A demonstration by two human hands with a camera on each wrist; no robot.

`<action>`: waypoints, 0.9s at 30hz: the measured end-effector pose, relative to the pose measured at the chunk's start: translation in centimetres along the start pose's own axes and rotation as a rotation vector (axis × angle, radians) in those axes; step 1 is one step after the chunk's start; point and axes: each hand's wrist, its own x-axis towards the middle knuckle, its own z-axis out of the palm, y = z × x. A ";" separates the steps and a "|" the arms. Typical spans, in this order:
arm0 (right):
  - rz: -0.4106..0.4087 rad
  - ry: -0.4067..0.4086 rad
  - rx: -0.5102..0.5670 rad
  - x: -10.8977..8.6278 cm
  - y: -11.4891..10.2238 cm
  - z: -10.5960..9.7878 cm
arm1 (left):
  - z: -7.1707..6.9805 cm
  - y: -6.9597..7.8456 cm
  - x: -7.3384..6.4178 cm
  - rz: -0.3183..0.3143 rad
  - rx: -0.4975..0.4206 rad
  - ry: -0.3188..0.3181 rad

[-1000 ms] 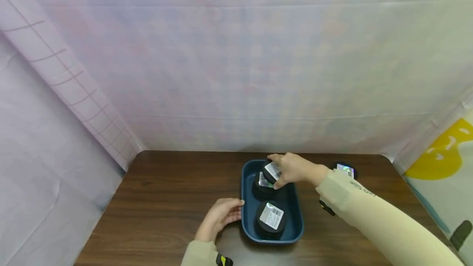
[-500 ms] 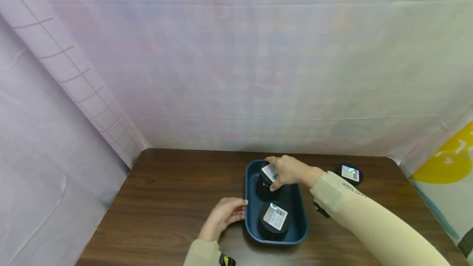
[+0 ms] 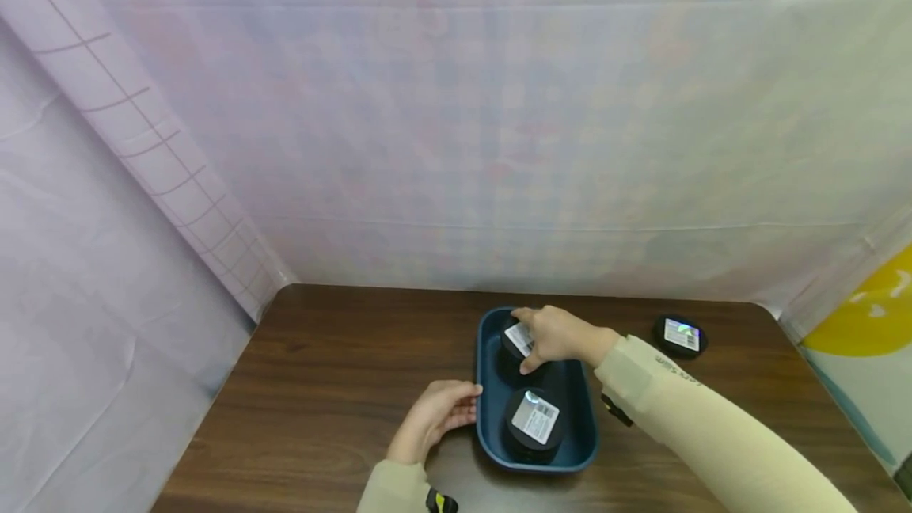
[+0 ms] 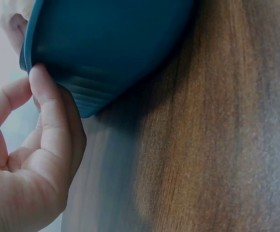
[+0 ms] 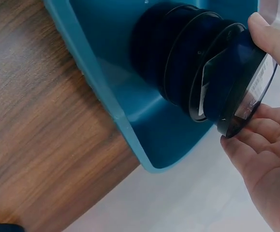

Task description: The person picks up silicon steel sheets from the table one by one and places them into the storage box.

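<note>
A blue rectangular tray (image 3: 482,435) stands on the table with black round containers in it. My left hand (image 3: 442,408) pinches its left rim between thumb and fingers, as the left wrist view shows at the tray wall (image 4: 106,43). My right hand (image 3: 564,334) grips a flat black round container (image 5: 239,89) by its edge, thumb on one side and fingers on the other. A white barcode label faces up on it. It sits slightly tilted over a stack of similar containers (image 5: 161,53) at the tray's far end. Another labelled container (image 3: 533,424) lies at the near end.
One more black round container (image 3: 680,336) with a shiny label lies on the brown wooden table (image 3: 342,370), right of the tray. A pale cloth wall (image 3: 484,141) rises behind the table's back edge.
My right hand has moved the held container left and down over the stack, covering the label of the one beneath. The left hand keeps its place on the rim. The head view has shifted slightly.
</note>
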 end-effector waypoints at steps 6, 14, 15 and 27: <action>0.029 -0.001 0.006 0.1 0.0 0.3 | -0.1 0.1 -0.1 -0.002 0.009 0.007; 0.007 0.015 0.002 0.2 0.3 0.8 | -0.3 0.3 -0.1 -0.006 0.010 0.007; 0.010 0.014 0.004 0.3 0.3 0.9 | -0.3 0.3 -0.2 -0.007 0.009 0.008; 0.028 -0.001 -0.003 0.2 -0.2 0.9 | -0.4 0.2 -0.4 0.000 0.016 0.001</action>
